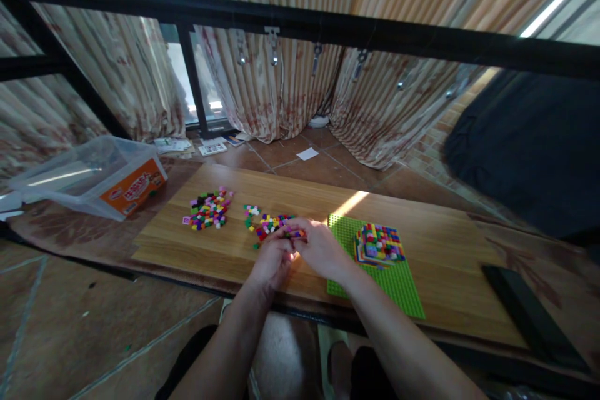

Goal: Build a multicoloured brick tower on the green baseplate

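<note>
My left hand (275,254) and my right hand (312,244) meet over the middle of the wooden board. Between their closed fingers is a short row of coloured toy bricks (295,234), partly hidden by the fingers. Just behind the hands lies a loose pile of toy bricks (272,221), with a few more to its left. To the right, a green baseplate (341,231) lies flat, bearing a stacked block of multicoloured bricks (380,242) several layers high.
A larger heap of bricks (209,209) lies on the board's left part. Beyond it stands a clear plastic bin (89,175) with an orange label. A dark flat object (529,315) rests at the right end. A black bar (300,22) crosses above, before curtains.
</note>
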A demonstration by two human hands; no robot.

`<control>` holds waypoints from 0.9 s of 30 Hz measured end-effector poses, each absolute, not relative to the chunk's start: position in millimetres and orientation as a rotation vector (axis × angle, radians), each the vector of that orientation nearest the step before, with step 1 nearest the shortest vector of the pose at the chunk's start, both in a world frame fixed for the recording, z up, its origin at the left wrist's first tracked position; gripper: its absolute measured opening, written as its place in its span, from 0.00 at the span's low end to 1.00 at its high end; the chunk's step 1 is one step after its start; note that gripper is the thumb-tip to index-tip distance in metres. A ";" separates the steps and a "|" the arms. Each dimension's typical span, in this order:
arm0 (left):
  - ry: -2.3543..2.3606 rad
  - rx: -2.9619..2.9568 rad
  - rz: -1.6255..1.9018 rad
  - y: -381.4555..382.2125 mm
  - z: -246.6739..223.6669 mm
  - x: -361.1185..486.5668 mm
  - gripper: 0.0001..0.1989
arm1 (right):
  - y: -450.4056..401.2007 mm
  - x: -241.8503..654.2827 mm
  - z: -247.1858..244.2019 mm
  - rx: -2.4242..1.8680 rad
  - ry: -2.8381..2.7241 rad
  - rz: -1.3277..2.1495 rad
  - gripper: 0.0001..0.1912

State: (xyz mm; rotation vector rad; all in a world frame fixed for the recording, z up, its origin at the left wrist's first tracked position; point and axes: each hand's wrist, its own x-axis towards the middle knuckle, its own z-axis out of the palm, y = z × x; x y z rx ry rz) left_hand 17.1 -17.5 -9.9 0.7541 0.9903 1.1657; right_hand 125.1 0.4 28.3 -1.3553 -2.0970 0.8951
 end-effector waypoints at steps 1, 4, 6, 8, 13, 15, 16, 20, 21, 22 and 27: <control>0.986 0.737 1.168 -17.7 -8.7 16.7 0.29 | -0.4 124.6 27.8 -1.339 -2.089 0.903 0.23; 0.975 0.666 1.181 -18.6 -7.2 15.5 0.24 | -2.9 122.7 25.6 -1.229 -2.017 1.020 0.26; 0.915 0.554 1.222 -18.9 -7.6 15.3 0.19 | -3.4 122.0 24.6 -1.146 -1.941 1.119 0.27; 0.809 0.397 1.275 -18.4 -8.3 15.5 0.14 | -1.9 123.0 23.9 -1.096 -1.869 1.175 0.27; 0.712 0.053 1.348 -14.7 -6.4 14.4 0.05 | 8.8 137.5 22.0 -1.236 -1.731 1.023 0.18; 0.755 -0.016 1.335 -13.2 -4.5 12.4 0.04 | 11.9 145.9 22.4 -1.356 -1.777 0.888 0.14; 0.778 -0.036 1.325 -12.7 -3.5 11.2 0.04 | 12.5 149.6 22.9 -1.420 -1.835 0.825 0.14; 0.841 -0.079 1.330 -12.1 0.1 6.3 0.04 | 9.0 157.8 22.9 -1.688 -2.152 0.643 0.12; 0.833 -0.083 1.341 -12.4 1.0 5.1 0.05 | 7.6 158.0 21.5 -1.746 -2.215 0.605 0.12; 0.813 -0.089 1.356 -12.7 1.8 3.9 0.05 | 6.4 157.9 19.4 -1.795 -2.265 0.563 0.12; 0.553 -0.159 1.357 -15.5 5.8 -3.4 0.11 | 6.5 155.6 4.7 -1.891 -2.390 0.367 0.12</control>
